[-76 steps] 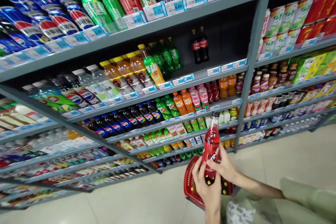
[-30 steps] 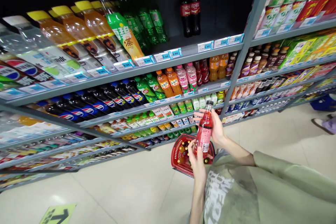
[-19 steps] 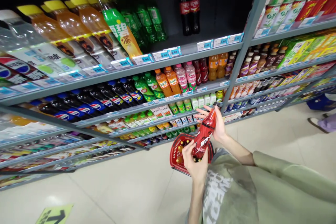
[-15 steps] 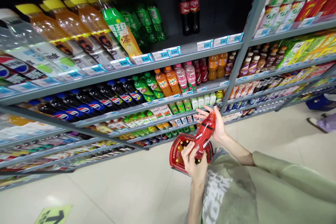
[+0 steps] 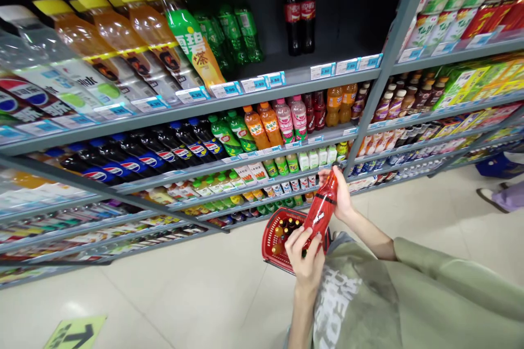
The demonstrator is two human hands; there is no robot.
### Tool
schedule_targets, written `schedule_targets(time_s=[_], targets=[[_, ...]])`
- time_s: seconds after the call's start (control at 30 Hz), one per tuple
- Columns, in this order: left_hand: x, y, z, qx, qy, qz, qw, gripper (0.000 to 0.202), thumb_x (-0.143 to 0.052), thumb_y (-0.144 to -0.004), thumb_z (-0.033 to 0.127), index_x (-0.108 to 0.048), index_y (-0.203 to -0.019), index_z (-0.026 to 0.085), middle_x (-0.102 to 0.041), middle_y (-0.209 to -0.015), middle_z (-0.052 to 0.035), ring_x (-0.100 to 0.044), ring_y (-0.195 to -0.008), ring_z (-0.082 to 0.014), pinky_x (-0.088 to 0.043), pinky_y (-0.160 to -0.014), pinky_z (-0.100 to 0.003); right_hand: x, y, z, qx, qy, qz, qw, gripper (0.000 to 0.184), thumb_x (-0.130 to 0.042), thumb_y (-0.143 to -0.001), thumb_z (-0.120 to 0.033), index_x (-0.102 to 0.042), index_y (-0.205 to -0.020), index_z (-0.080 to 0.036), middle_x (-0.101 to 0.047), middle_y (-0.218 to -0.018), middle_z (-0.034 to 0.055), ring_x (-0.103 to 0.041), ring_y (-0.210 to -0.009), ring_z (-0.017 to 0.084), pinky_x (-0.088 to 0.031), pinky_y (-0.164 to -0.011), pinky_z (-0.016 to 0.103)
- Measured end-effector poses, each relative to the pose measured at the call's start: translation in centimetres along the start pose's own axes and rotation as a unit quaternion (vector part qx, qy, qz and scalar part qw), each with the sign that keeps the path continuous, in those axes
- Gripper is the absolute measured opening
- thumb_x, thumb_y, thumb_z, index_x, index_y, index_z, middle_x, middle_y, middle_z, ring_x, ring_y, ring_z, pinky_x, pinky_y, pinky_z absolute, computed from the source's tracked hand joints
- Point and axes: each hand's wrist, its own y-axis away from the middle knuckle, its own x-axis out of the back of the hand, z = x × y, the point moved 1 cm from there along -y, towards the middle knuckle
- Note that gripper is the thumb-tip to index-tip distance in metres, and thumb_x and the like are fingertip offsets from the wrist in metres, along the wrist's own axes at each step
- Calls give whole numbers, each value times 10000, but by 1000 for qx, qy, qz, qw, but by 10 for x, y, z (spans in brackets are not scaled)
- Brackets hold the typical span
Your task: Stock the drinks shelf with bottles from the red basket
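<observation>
Both my hands hold a red drink bottle [image 5: 320,209] with a black cap, tilted with its top toward the shelves. My left hand [image 5: 303,259] grips its base. My right hand [image 5: 341,196] wraps its neck and upper part. Right below the bottle a red shopping basket [image 5: 273,235] holds several dark and orange bottles.
A grey shelf unit [image 5: 286,84] full of drink bottles runs across the view, with a grey upright post [image 5: 382,73] at its right. Cartons fill the shelves further right. Pale tiled floor [image 5: 184,294] carries a green arrow sticker [image 5: 76,332]. Another person's shoe [image 5: 489,199] shows at far right.
The bottle went from upright to tilted, its top leaning right toward the shelves, and turned in my hands. The view dropped from the upper shelves to lower ones.
</observation>
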Motion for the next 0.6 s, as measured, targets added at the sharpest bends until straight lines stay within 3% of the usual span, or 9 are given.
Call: schedule_targets(time_s=[0.1, 0.2, 0.27, 0.4, 0.47, 0.53, 0.6], targets=[[-3, 5, -4, 41, 20, 1, 999, 351, -768, -821, -1, -685, -1099, 197, -668, -1135, -95, -673, -1101, -252, -620, -889, -406, 11, -6, -10, 20, 66, 7, 998, 498, -789, -773, -693, -742, -746, -197, -606, -660, -23, -493, -521, 91, -429, -442, 216], [-7, 12, -9, 104, 36, 9, 994, 364, -829, -804, 93, -659, -1101, 218, -677, -1146, -86, -703, -1047, -238, -607, -917, -426, 21, -10, -26, -20, 119, -46, 992, 461, -873, -707, -614, -737, -798, -183, -520, -575, -60, -357, -438, 62, -219, -352, 202], [-9, 18, -12, 149, 45, 6, 988, 383, -855, -796, 153, -652, -1113, 224, -682, -1162, -91, -714, -1041, -237, -597, -949, -438, 26, -10, -38, -37, 145, -81, 985, 446, -899, -696, -572, -709, -857, -203, -508, -546, -82, -306, -399, 54, -154, -341, 192], [-19, 31, -17, 228, 99, -28, 968, 381, -862, -801, 220, -669, -1129, 215, -681, -1167, -103, -711, -1077, -244, -618, -923, -416, 31, -2, -53, 29, 251, -136, 958, 408, -861, -760, -571, -636, -800, -233, -577, -549, -63, -442, -367, 102, -337, -316, 224], [-27, 40, -21, 288, 156, -56, 943, 356, -850, -811, 258, -685, -1121, 202, -676, -1198, -123, -702, -1126, -260, -637, -890, -403, 32, 3, -57, 67, 299, -150, 940, 379, -839, -793, -563, -640, -797, -240, -583, -541, -58, -506, -369, 135, -428, -344, 267], [-33, 53, -28, 370, 222, -95, 897, 318, -806, -845, 302, -705, -1123, 186, -680, -1228, -142, -706, -1124, -261, -647, -848, -381, 33, 7, -63, 102, 339, -146, 924, 339, -840, -807, -531, -660, -819, -244, -623, -582, -43, -546, -384, 153, -461, -374, 289], [-35, 69, -34, 459, 277, -138, 832, 292, -791, -849, 327, -739, -1094, 177, -732, -1135, -127, -732, -1010, -241, -638, -780, -334, 34, 7, -70, 146, 378, -126, 905, 312, -846, -812, -506, -672, -831, -247, -669, -657, -22, -575, -416, 160, -472, -401, 299]])
